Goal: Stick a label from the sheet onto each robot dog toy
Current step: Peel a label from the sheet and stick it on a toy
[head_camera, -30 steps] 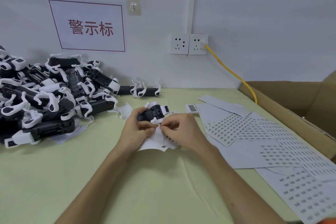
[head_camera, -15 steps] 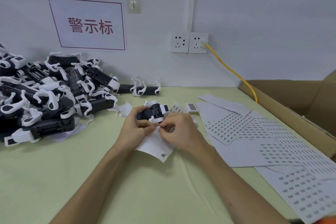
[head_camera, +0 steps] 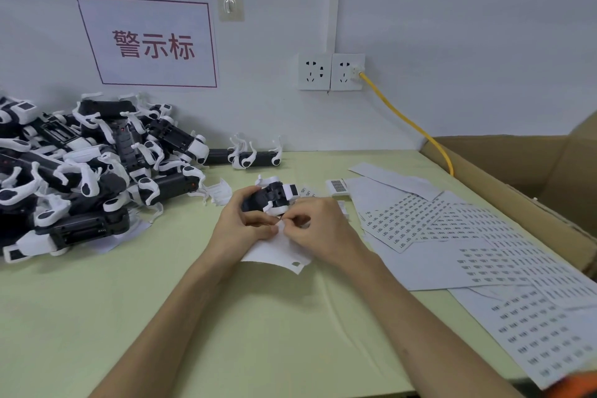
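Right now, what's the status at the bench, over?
Left hand holds a robot dog toy and label sheet. Right hand pinches at the sheet's top edge. Nothing in the way.

Black-white toy dogs (head_camera: 80, 171); pale green table (head_camera: 97, 317); yellow cable (head_camera: 413, 126).

Pale green table (head_camera: 97, 317) — toy dog pile (head_camera: 80, 171) left, label sheets (head_camera: 484, 255) right.

I am reading 3 red characters, 警示标, on the white red-bordered paper sign (head_camera: 147, 42) taped to the wall. The small printed labels on the white paper sheets (head_camera: 416, 220) are showing barcodes too small to read.
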A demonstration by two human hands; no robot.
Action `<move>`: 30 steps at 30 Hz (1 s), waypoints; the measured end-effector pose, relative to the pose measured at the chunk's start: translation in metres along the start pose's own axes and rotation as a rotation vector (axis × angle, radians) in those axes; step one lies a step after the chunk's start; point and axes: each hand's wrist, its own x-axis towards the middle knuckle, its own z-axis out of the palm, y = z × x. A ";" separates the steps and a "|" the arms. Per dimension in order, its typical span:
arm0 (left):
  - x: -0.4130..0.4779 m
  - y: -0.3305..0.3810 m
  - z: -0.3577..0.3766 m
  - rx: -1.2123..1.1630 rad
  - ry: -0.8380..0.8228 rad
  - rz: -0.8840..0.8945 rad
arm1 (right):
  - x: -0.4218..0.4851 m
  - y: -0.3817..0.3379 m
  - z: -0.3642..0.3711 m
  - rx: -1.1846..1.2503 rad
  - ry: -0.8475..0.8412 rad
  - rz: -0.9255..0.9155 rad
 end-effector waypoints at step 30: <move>-0.006 0.028 0.005 -0.610 0.128 0.111 | 0.001 -0.020 0.000 0.134 0.385 0.102</move>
